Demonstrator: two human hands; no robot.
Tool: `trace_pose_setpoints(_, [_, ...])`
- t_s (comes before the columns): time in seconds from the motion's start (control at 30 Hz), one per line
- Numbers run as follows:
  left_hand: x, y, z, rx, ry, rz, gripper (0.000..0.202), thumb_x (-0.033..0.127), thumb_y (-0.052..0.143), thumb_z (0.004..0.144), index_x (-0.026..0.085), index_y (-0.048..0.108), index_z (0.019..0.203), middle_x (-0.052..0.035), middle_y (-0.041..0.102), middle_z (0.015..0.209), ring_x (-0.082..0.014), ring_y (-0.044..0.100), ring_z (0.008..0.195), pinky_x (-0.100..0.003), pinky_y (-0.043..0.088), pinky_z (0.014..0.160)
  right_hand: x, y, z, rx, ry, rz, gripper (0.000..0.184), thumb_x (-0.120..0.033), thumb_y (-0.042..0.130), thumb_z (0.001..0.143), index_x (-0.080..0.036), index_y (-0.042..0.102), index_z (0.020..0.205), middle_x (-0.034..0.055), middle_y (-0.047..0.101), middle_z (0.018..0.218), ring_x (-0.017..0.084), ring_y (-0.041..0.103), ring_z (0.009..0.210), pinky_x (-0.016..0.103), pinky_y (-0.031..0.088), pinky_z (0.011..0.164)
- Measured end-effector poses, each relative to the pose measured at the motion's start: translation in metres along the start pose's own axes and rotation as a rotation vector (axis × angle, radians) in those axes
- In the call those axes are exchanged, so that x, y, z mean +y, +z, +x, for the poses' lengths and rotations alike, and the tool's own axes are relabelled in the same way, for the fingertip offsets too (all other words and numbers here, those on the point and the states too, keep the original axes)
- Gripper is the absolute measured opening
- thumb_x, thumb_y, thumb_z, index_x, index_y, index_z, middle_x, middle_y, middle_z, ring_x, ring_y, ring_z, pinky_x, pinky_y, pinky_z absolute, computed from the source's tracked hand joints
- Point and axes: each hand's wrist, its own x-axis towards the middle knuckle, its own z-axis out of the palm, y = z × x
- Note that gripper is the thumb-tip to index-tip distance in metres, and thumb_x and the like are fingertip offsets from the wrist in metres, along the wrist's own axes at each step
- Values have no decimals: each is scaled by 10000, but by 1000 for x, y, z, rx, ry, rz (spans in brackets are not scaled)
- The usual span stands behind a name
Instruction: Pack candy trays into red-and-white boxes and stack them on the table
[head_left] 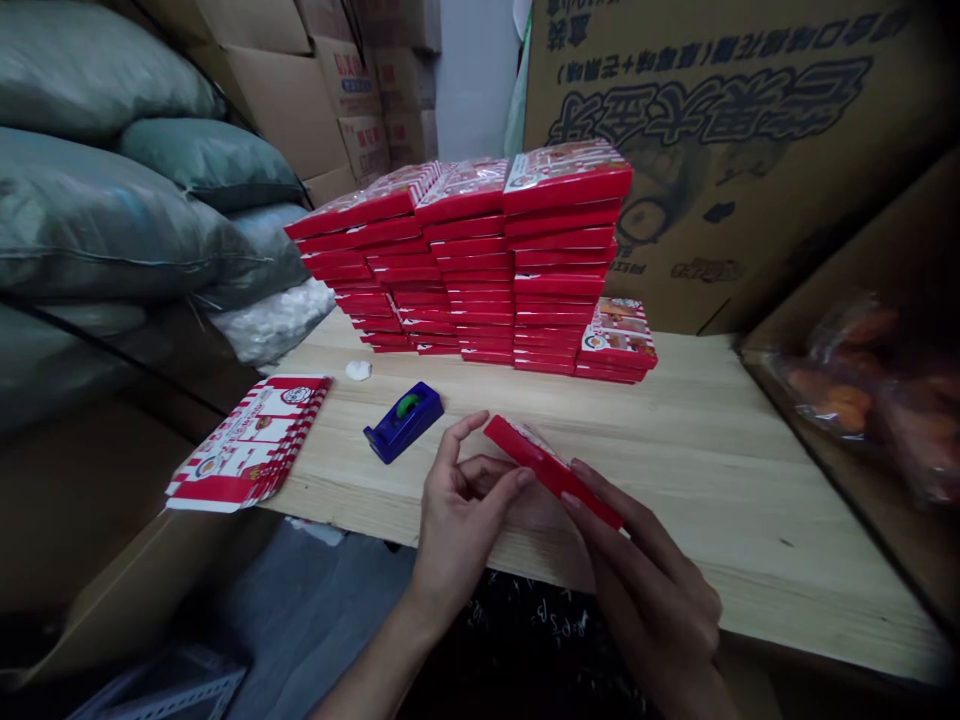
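1. From here, I see my left hand (pixel 459 515) partly spread, index finger raised, thumb at the red box (pixel 541 462).
2. My right hand (pixel 654 575) pinches its near end, tilted above the tabletop (pixel 757 500).

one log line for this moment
left hand: at left end of red box | right hand: holding its right end | blue tape dispenser: on table | stacked red boxes: on table
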Motion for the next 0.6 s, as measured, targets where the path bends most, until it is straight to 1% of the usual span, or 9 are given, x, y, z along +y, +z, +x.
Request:
trace_pose_setpoints(0.07, [2,-6,7,133,248,281,767,398,892,765,325,517,1431,-49,708,1085,-230,676,961,-361,563,816,-2,-8,4,-8,24,11,635,-34,590,956,-475,603,1414,-37,625,1480,290,688,1244,507,633,1012])
trace_pose_setpoints(0.13, [10,-14,12,185,528,502,838,406,921,722,357,521,1457,-79,609,1305,-278,603,1158,-434,538,960,-6,-17,9,0,70,53,579,-54,609,958,-464,651,1365,-14,668,1421,285,701,1211,489,646,974])
trace_pose_setpoints(0.17, [16,-17,14,158,656,580,826,392,914,733,369,527,1463,-83,569,1375,-296,564,1233,-472,507,1033,-9,-22,12,-2,99,84,538,-68,620,958,-451,681,1331,-4,684,1396,282,706,1197,473,652,958])
trace_pose_setpoints(0.23, [31,-22,15,26,874,681,665,316,865,803,392,598,1407,-62,542,1461,-317,479,1364,-518,420,1151,-10,-31,17,-10,167,157,440,-107,644,958,-423,737,1249,8,711,1349,272,717,1170,442,662,936])
trace_pose_setpoints(0.3, [44,-24,16,-161,985,726,452,238,799,867,393,700,1280,-22,575,1482,-320,387,1463,-535,355,1205,-7,-37,19,-45,247,252,354,-149,659,961,-401,771,1182,16,730,1314,266,718,1172,425,663,932])
trace_pose_setpoints(0.4, [45,-26,19,-308,895,674,267,248,773,893,350,765,1140,-17,657,1421,-319,378,1487,-553,353,1202,4,-36,14,-82,379,403,262,-213,672,966,-374,796,1130,30,750,1285,267,695,1224,420,647,955])
trace_pose_setpoints(0.47, [30,-30,20,-266,727,591,306,306,807,867,316,744,1166,-47,688,1373,-315,465,1426,-548,380,1180,14,-29,6,-63,517,482,205,-264,703,954,-353,806,1107,37,763,1271,261,698,1221,423,623,991])
trace_pose_setpoints(0.53, [5,-36,20,-237,471,458,458,340,820,855,296,671,1286,-78,685,1368,-294,571,1318,-504,453,1114,26,-20,-4,35,690,576,182,-319,743,928,-334,806,1098,40,791,1216,248,740,1132,436,614,996])
trace_pose_setpoints(0.6, [-22,-41,16,-343,145,254,556,358,800,865,270,604,1378,-115,697,1339,-268,669,1170,-439,535,996,39,-11,-14,174,840,669,214,-356,783,894,-320,797,1104,38,813,1151,226,772,1020,437,619,974])
